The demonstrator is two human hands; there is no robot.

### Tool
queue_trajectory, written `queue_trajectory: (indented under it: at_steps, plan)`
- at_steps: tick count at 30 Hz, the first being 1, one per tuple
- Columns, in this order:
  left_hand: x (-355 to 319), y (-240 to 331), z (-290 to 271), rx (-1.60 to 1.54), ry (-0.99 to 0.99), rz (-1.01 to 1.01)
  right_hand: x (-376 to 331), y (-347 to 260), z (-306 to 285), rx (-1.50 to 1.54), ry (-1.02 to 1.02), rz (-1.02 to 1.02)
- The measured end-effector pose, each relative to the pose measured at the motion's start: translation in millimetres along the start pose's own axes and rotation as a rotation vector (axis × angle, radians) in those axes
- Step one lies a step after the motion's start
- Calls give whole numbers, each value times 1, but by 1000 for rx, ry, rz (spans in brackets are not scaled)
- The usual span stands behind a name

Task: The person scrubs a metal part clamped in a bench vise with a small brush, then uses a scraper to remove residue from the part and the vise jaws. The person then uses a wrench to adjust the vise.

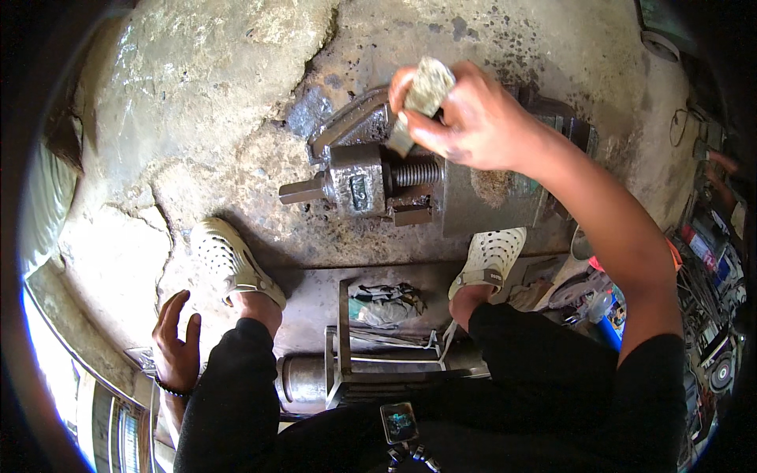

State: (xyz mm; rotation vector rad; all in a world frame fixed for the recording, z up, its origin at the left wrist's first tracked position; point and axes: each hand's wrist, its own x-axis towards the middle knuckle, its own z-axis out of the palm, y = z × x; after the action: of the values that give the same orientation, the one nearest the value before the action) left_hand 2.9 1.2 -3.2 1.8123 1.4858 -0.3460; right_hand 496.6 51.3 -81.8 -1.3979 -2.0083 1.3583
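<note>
Holds a worn block [430,85] in the curled right hand [481,118], gripped near the upper end, above the screw side of a metal vise [467,201]. Seems fairly light, stiff and more gritty than slippery, not especially fragile; best gripped across both long sides. Looks pale grey-tan, mottled and rough. Holds nothing in the loosely spread left hand [177,356], beside the left leg [227,378].

Grimy pale block [430,84] held aslant; beneath it, a dark, worn metal vise [464,206].

Framed characters [362,194] on the metal block [355,164], lettering [490,277] on a clog strap [473,278]
</note>
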Motion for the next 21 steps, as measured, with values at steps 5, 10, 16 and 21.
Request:
queue_trajectory:
  at_steps: [5,10,16,21]
  plan:
    - [-3,2,-3,10,-9,-58,-16,-2,-20,110,-271,51]
    - [2,8,-4,11,0,-50,-6,4,-20,1,-458,147]
    - [4,11,-4,39,-23,-67,-13,9,-4,75,-163,-190]
    - [6,16,-6,41,-19,-47,-16,0,-11,-51,-132,-368]
